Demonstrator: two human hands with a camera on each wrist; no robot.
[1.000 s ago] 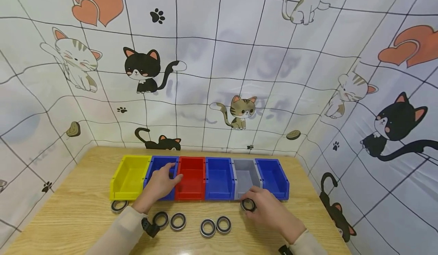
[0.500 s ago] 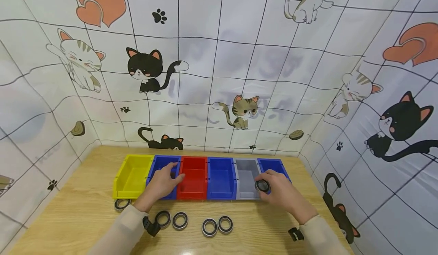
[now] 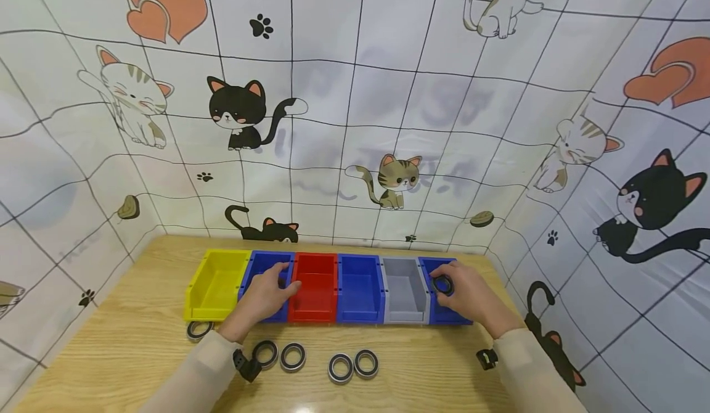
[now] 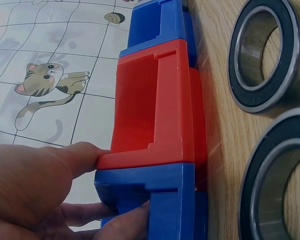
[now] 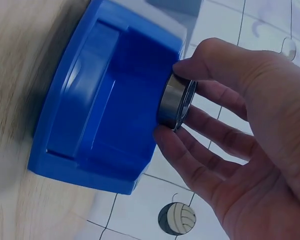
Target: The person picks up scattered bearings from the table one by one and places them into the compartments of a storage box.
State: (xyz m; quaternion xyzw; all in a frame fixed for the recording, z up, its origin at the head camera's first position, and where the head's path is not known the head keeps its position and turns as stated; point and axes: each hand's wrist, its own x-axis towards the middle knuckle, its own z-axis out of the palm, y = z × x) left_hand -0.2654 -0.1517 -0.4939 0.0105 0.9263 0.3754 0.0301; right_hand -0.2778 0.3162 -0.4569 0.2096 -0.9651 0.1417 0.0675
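My right hand pinches a ball bearing between thumb and fingertips. In the right wrist view the bearing is tilted on edge above the mouth of the rightmost blue bin. My left hand stays at the left blue bin. Its thumb touches the edge of the red bin, and its fingers reach over the left blue bin; no bearing shows in them in the left wrist view. A small dark patch by those fingers in the head view is unclear.
The bins stand in one row, with a yellow bin, a middle blue bin and a grey bin among them. Several bearings lie in front on the wooden table, including one bearing near the middle. A cat-patterned sheet hangs behind.
My right hand has lifted the bearing from in front of the grey bin and carried it right, over the rightmost blue bin. My left hand has stayed in place.
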